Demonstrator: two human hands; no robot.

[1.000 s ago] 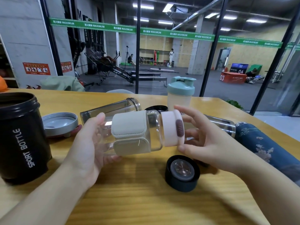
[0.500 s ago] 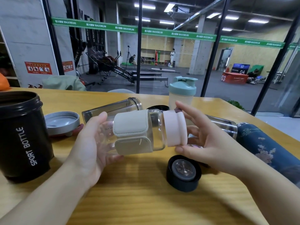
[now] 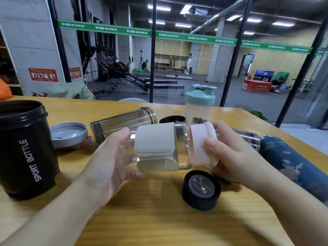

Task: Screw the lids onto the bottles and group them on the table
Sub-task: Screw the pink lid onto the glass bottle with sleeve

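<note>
Ok so the pink lid is basically seated on the clear glass bottle now, the one with the beige sleeve, held sideways just above the middle of the counter. Compared to a second ago the lid has spun round: the dark oval patch that faced the camera has rotated out of sight, and the right hand has shifted its grip, thumb now pressed on the near face of the lid with fingers curled over the far side. Left hand is wrapped round the bottle's base end, thumb on top, holding it steady. My read is the thread has caught and it's in the last turns, though I can't tell if it's fully tight. Plenty left after this one: a black lid sits loose on the counter just in front of the hands, a grey lid lies next to the black sport bottle at the left edge, that bottle is uncapped, and an open clear bottle lies on its side behind. The green-topped shaker near the far edge already has its lid on. A blue patterned bottle lies toward the right edge. Nothing's really grouped yet.
</note>
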